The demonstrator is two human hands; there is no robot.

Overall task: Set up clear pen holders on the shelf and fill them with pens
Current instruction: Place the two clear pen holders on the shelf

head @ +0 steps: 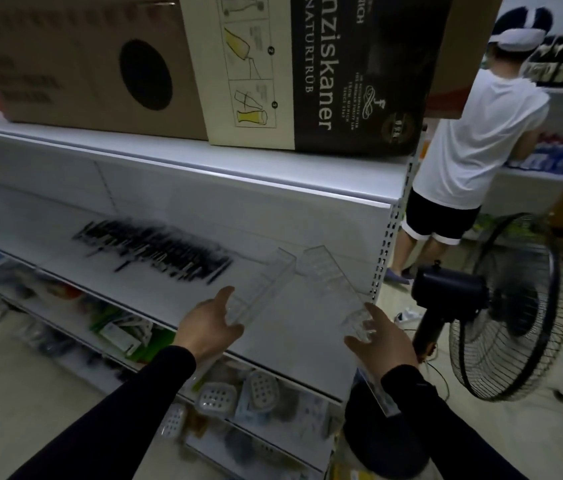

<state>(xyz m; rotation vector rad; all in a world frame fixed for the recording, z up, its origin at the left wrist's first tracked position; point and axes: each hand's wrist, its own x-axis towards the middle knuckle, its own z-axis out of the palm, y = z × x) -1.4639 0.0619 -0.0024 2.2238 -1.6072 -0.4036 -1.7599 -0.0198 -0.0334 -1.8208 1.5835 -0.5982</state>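
We've got two clear pen holders going at once here. Our left hand [211,327] grips the near end of the left holder [262,289], thumb up top and fingers curled round it, w/ the far end angled up over the white shelf [155,299]. Our right hand [378,339] is clamped on the near end of the right holder [333,282], which also slants away toward the back of the shelf. The two holders sit near each other, far ends almost meeting, but it's blurry so we can't tell if they touch each other or the shelf.

The pens [153,249] are in a dark row further left on the same shelf, well apart from both holders, pretty smeared by blur.

Other stuff: cardboard boxes [307,74] on the shelf above, a black standing fan [501,306] on the right, and another person in a white tee [474,140] at the far right facing other shelves.
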